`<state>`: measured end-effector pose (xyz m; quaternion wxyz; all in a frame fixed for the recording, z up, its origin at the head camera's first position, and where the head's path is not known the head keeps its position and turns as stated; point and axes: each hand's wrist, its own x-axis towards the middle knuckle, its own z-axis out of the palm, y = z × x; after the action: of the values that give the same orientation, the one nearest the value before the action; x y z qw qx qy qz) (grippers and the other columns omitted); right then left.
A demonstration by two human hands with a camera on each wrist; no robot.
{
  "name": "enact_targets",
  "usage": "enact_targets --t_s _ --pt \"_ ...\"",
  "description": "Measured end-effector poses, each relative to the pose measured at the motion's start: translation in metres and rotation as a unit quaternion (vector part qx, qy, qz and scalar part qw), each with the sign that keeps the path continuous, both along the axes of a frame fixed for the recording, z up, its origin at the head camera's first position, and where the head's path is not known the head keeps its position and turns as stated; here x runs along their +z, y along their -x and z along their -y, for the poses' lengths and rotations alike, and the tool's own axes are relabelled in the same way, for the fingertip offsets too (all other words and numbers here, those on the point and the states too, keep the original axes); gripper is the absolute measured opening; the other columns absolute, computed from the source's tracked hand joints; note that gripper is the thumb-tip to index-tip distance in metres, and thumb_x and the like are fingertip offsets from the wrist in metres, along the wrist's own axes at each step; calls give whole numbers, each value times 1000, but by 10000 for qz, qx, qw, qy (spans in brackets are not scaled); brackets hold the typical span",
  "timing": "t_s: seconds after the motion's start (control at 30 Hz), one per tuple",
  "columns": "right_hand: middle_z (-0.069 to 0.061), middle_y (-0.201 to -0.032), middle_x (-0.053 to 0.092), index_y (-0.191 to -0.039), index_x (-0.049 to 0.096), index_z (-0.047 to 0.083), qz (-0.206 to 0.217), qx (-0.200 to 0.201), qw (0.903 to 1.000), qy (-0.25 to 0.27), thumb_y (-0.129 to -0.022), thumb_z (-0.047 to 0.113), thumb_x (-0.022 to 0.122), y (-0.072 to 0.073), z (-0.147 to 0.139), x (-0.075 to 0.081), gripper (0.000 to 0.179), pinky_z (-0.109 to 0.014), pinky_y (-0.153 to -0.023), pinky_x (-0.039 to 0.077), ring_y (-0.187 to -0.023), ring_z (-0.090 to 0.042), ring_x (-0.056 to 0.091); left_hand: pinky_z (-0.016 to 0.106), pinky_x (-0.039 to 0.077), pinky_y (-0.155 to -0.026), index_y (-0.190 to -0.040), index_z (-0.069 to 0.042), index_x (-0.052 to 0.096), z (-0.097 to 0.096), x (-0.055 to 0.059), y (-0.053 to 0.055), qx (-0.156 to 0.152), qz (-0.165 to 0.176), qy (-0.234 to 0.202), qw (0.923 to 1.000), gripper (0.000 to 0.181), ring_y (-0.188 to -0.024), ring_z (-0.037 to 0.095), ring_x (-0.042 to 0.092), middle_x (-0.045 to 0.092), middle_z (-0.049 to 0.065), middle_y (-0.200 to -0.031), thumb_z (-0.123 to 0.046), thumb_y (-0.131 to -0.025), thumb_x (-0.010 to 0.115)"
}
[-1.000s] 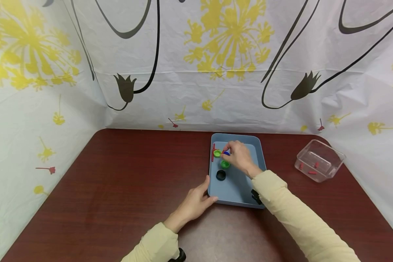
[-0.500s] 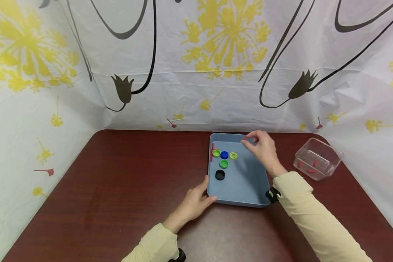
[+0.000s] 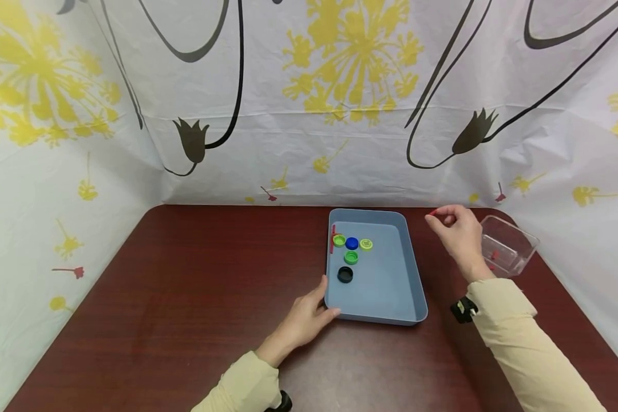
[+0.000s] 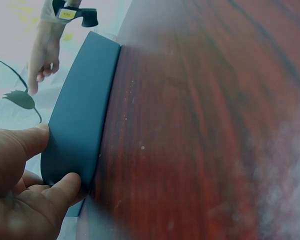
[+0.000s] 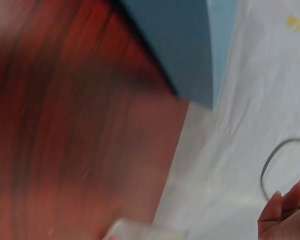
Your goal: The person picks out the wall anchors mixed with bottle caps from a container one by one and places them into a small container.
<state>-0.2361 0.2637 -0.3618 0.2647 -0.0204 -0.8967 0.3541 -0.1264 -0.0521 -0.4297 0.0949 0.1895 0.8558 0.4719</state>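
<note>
My left hand (image 3: 301,320) holds the near left corner of a blue-grey tray (image 3: 386,309), thumb at the front wall and fingers along the left side. The left wrist view shows its thumb and fingers on the tray wall (image 4: 82,105). My right hand (image 3: 458,232) is raised between tray and clear box, pinching a small red stick (image 3: 432,213) between thumb and fingertip. Inside the tray lie a light green cap (image 3: 339,241), a blue cap (image 3: 352,244), a yellow-green cap (image 3: 366,245), a green cap (image 3: 351,257) and a black cap (image 3: 345,274). Red sticks (image 3: 332,240) lie by the left wall.
A clear plastic box (image 3: 522,252) with red pieces (image 3: 495,255) stands on the right, partly hidden by the right hand. The dark red wooden table (image 3: 226,274) is bounded by a patterned white cloth (image 3: 298,131) behind and at both sides.
My right hand has left the tray's caps and moved right past the tray rim, carrying the red stick. The yellow-green cap came into sight. The left hand stays at the corner.
</note>
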Motion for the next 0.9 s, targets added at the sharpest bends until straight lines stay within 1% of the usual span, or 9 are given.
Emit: enact_targets --t_s 0.13,0.23,0.33,0.47,0.57,0.63,0.73,0.8,0.9 --pt "-3 -78 48 -97 66 1 139 -361 9992 60 -85 26 69 -7 -21 -4 29 -24 -60 33 -61 3 37 37 49 -95 -149 0 17 0 0 0 -17 -21 -5 10000 73 -122 28 52 24 17 -152 -27 -95 58" --pt "0 -77 47 -98 66 2 258 -582 9979 74 -86 29 68 -12 -36 -8 30 -22 -58 34 -58 4 38 37 49 -95 -149 0 16 0 -1 0 -16 10 -19 10000 74 -122 28 52 24 17 -153 -27 -95 58" --pt "2 -75 48 -97 67 1 302 -768 9966 -5 -86 28 68 -15 -49 -13 29 -23 -60 32 -62 6 36 36 49 -95 -149 0 16 0 -1 0 -9 11 -40 10000 74 -123 28 51 24 17 -153 -27 -95 58" --pt "-2 -75 50 -98 68 0 402 -976 9940 -273 -85 27 68 -18 -62 -18 29 -23 -57 33 -58 9 33 36 49 -95 -149 1 17 1 -1 0 0 -30 -68 10000 73 -125 28 49 24 17 -153 -26 -95 58" --pt "-7 -76 53 -99 69 -1 413 -1037 9925 -507 -84 25 69 -20 -69 -21 29 -24 -52 33 -55 8 32 36 49 -95 -149 0 17 1 -2 0 10 -15 -86 10000 73 -127 27 47 24 17 -153 -25 -95 58" --pt "-12 -76 56 -99 69 -2 468 -1050 9913 -639 -84 24 69 -21 -72 -23 30 -27 -52 35 -57 1 41 36 49 -96 -149 0 17 1 -2 0 2 -21 -99 9999 73 -127 27 47 24 17 -153 -25 -95 58" --pt "-20 -79 61 -100 68 -3 636 -1047 9898 -724 -85 24 68 -23 -77 -27 31 -42 -58 37 -68 -22 52 36 49 -96 -149 1 17 1 -3 1 -7 -42 -90 10000 73 -126 27 48 24 17 -153 -25 -95 58" --pt "-24 -83 63 -103 68 -2 841 -1070 9878 -754 -86 26 67 -24 -80 -30 33 -52 -63 34 -79 -37 53 36 49 -96 -149 1 17 0 -3 1 -11 -40 -78 10000 72 -126 26 49 24 17 -153 -25 -95 58" --pt "-26 -87 64 -104 68 -2 1094 -1146 9839 -832 -88 29 66 -24 -83 -34 35 -59 -65 31 -88 -47 51 35 49 -95 -149 0 17 0 -2 1 6 2 -53 10000 72 -125 26 50 24 16 -153 -24 -95 58"
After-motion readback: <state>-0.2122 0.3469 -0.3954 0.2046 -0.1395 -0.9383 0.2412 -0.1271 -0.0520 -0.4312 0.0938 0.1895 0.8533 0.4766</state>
